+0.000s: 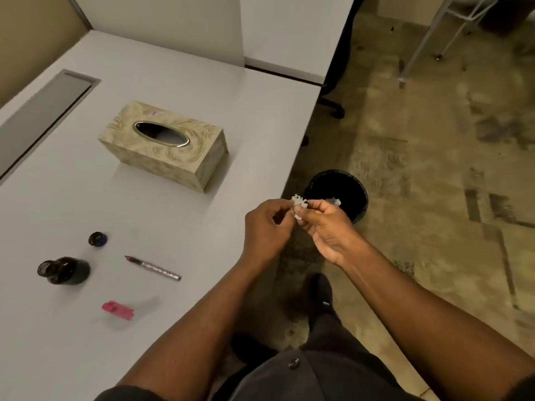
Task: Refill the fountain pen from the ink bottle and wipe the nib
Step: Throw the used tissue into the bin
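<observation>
Both sets of fingers point(301, 211) are pinched together on a small crumpled tissue point(298, 202), the left hand point(267, 227) and right hand point(327, 227) meeting just off the desk point(173, 82) edge, above the near rim of a black bin point(359, 195) on the floor. The step looks like balling up or dropping a used tissue. To do it well, carry the wad further out over the bin's mouth before letting go, and keep any inked side folded inward, away from the skin.

The pen point(153, 268) lies uncapped on the desk, well apart from the hands, nib pointing away to the left. Its pink cap point(117, 310) lies nearer the body. The ink bottle point(65, 270) stands open to the left, its lid point(97, 239) just beyond it. A tissue box point(163, 144) sits further back. Nothing blocks the drop; the open bottle is the hazard for any later reach across the desk.
</observation>
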{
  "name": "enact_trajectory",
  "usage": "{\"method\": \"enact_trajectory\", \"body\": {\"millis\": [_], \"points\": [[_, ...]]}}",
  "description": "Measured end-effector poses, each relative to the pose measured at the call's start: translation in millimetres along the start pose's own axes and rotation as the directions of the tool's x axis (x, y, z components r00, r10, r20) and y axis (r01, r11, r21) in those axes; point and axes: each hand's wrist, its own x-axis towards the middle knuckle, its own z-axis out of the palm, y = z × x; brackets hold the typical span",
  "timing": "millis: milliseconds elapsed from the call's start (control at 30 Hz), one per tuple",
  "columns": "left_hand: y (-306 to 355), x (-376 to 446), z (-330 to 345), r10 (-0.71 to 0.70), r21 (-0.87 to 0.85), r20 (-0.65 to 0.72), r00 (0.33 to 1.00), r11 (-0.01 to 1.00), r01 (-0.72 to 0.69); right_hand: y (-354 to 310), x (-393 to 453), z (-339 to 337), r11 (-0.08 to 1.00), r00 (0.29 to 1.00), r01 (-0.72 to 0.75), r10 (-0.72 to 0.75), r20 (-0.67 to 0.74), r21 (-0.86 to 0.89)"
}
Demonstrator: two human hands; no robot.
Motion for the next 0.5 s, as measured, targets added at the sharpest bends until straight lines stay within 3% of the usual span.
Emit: {"method": "enact_trajectory", "body": {"millis": [100, 233, 400, 500], "points": [[8, 29, 34, -0.046, 0.023, 0.061, 0.997, 0.999, 0.045, -18, 25, -30, 0.999, 0.998, -0.022, 0.023, -0.06, 0.028], [9, 76, 78, -0.025, 0.242, 0.073, 0.997, 0.97, 0.007, -46, 69, -68, 0.982, 0.983, 0.054, -0.084, -0.164, -0.181], [5, 168, 119, 0.104, 0.523, 0.161, 0.982, 0.835, -0.174, -67, 138, -117, 0.949, 0.951, 0.076, -0.161, -0.265, -0.304], [-4, 226, 137, 0.12, 0.698, 0.19, 0.975, 0.681, -0.22, -64, 190, -146, 0.908, 0.92, 0.08, -0.226, -0.32, -0.411]]}}
